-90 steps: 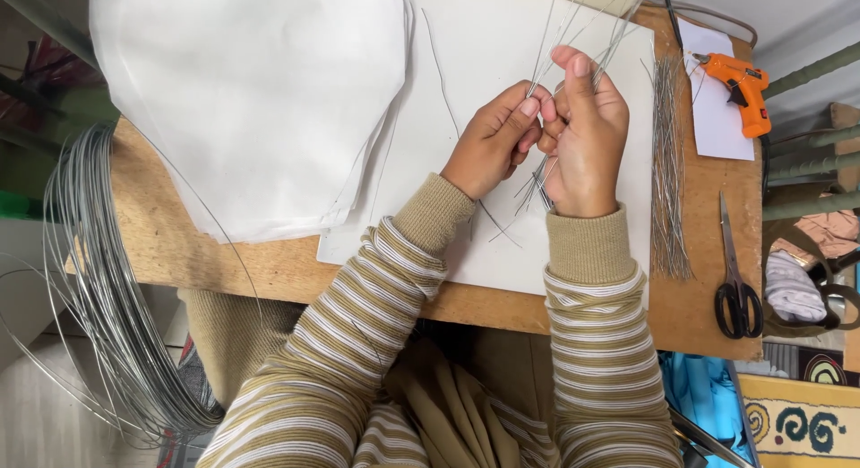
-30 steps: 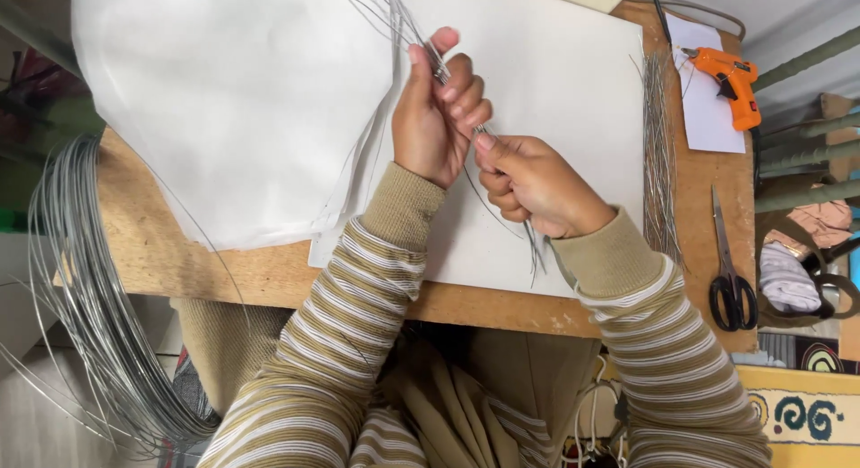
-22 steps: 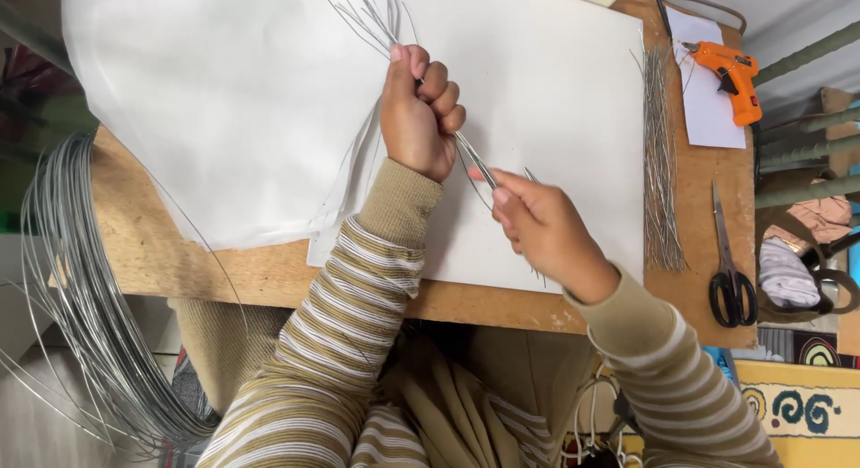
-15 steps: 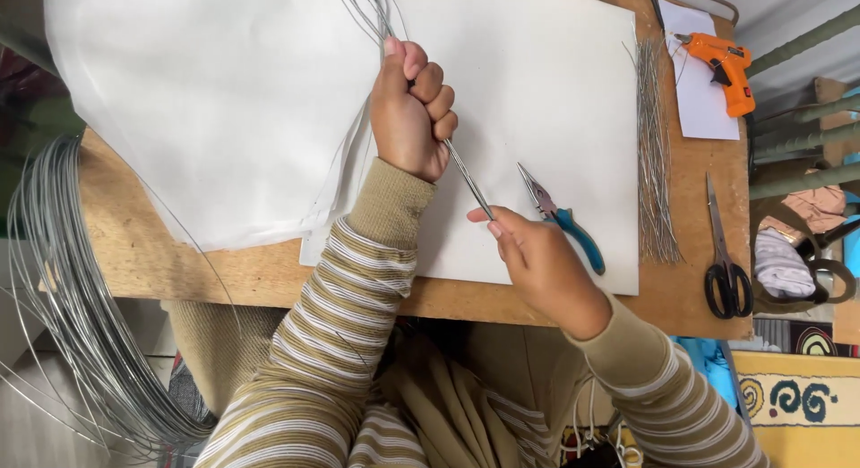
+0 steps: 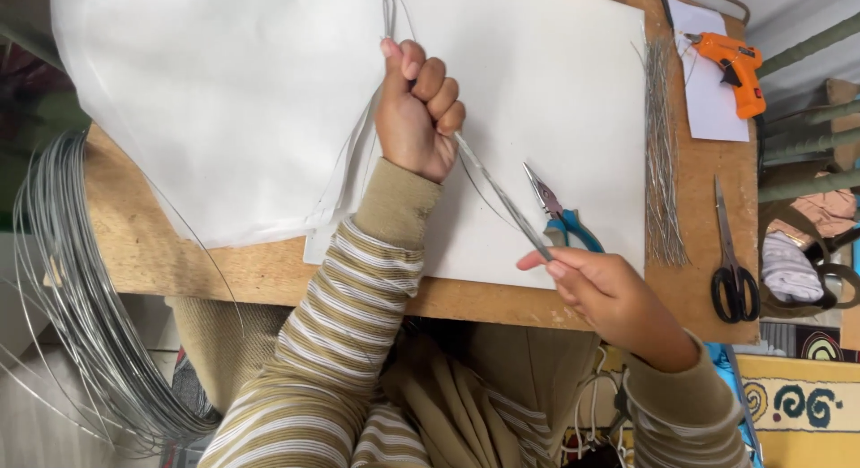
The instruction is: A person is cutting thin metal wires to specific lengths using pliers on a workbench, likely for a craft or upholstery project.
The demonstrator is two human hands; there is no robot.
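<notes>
My left hand [image 5: 417, 110] is closed in a fist around a bundle of thin silver wires [image 5: 500, 195] above the white paper sheet [image 5: 555, 101]. The wires run up past the fist toward the top edge and slant down to the right. My right hand [image 5: 609, 293] pinches the lower end of that bundle between thumb and fingers, near the front edge of the wooden table [image 5: 224, 266]. Blue-handled pliers [image 5: 560, 213] lie on the paper just beyond my right hand.
A pile of cut straight wires [image 5: 661, 154] lies at the right of the paper. Black scissors [image 5: 733, 257] and an orange glue gun [image 5: 736, 67] sit further right. A large coil of grey wire [image 5: 76, 298] hangs off the table's left side.
My hands have drawn apart: the right slid down the wire bundle toward the table's front edge while the left stayed up gripping it. The pliers came into view.
</notes>
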